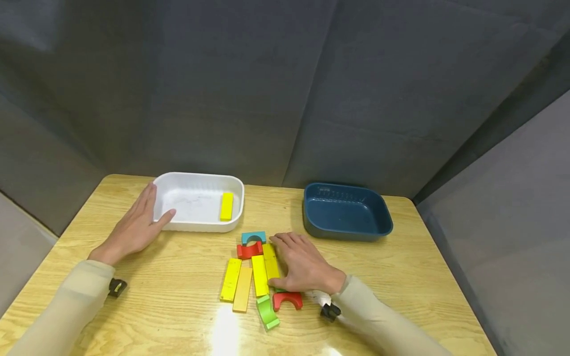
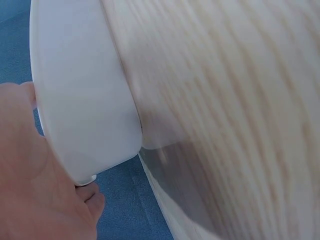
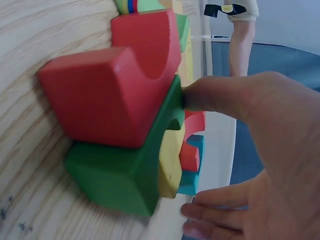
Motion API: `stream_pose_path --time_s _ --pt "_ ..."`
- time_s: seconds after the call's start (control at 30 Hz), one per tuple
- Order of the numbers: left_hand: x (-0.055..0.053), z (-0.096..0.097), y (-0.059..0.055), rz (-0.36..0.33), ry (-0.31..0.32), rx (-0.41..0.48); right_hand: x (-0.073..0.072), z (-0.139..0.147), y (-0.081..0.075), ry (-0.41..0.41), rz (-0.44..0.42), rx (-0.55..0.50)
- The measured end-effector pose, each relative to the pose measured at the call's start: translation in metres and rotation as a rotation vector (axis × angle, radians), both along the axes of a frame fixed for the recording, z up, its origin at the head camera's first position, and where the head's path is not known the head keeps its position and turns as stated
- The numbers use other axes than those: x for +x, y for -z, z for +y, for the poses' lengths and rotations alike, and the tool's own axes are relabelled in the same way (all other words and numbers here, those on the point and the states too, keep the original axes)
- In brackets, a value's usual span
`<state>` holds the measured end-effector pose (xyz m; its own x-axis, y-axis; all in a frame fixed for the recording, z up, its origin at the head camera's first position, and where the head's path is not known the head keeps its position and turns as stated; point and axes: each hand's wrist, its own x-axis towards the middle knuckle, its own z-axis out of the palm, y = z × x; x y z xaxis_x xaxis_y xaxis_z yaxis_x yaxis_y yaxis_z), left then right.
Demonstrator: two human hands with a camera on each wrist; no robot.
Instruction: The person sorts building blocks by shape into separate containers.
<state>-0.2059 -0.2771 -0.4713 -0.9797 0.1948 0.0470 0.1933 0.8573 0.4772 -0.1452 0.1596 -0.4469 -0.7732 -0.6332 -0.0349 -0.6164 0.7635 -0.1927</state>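
Hanging over the cluster of blocks on the wooden counter, the right grip is, as I am judging it, seeking a single piece. Doing this well is calling for care: the dark green arch is lying against a red arch, and a yellow block is sitting close by, so a hasty pinch is risking dragging neighbours along. Setting thumb and fingers on opposite sides of one piece alone would be serving best.

That right grip is standing wide: its thumb is touching the dark green arch, or very nearly, while the other fingers are staying apart from the blocks; nothing is being held. The left grip is lying loosely along the end of the white tray, fingers extended, thumb resting over the near rim. Inside that tray another yellow block is lying near the right end. A dark blue tray is standing farther right.
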Motion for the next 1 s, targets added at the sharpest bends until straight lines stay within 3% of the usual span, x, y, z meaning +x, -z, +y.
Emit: stream_pose_path --time_s 0.67,1.0 --pt "-0.001 -0.002 0.002 -0.002 -0.009 0.011 -0.003 -0.015 -0.005 0.018 -0.073 0.137" --pt "0.0 -0.002 0.002 0.001 -0.005 0.019 -0.006 -0.013 0.002 0.016 -0.093 0.1"
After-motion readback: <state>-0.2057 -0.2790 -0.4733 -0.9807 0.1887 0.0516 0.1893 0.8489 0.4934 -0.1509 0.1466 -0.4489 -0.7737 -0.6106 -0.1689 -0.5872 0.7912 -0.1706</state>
